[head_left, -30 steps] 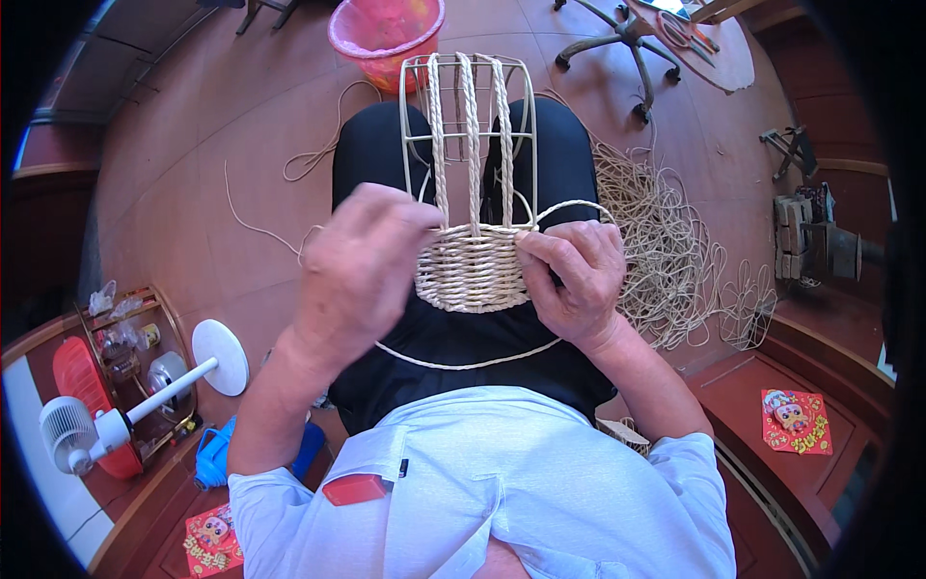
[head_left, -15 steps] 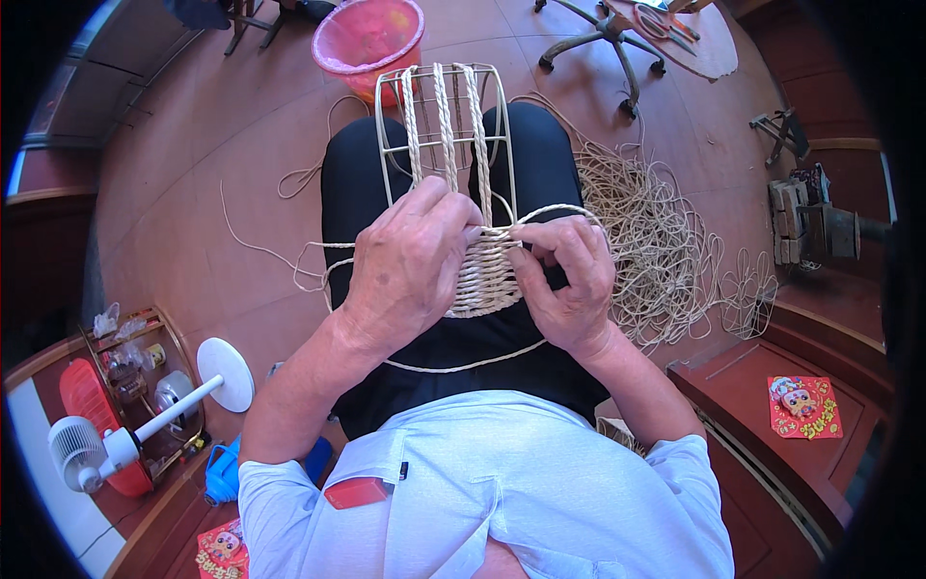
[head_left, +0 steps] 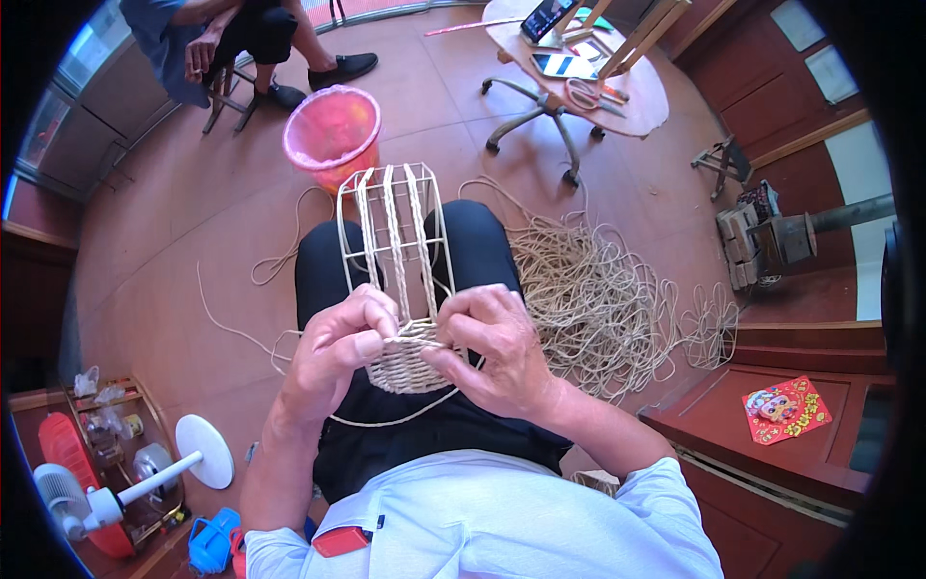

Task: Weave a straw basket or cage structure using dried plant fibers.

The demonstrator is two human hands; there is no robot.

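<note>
A wire basket frame (head_left: 446,253) rests on my lap between my knees, its far part bare apart from several upright twisted cords (head_left: 394,232). Tight rows of pale cord form a woven section (head_left: 413,374) at its near end. My left hand (head_left: 340,349) pinches the cord at the left of the weave's upper edge. At the right of that edge, my right hand (head_left: 500,352) grips the same cord between thumb and fingers. A loose length of cord (head_left: 386,424) loops below the weave across my dark trousers. My fingers partly hide the top row.
A big tangle of cord (head_left: 603,299) lies on the floor to the right. Beyond the frame stands a pink bucket (head_left: 333,135), with a seated person (head_left: 217,48) behind it. A wheeled round table (head_left: 637,106) holds scissors (head_left: 583,94). At lower left is a white fan (head_left: 145,492).
The view has tilted up, bringing the seated person and tabletop into sight. My left hand has turned, its thumb now showing along the weave's edge; the right stays at the right side.
</note>
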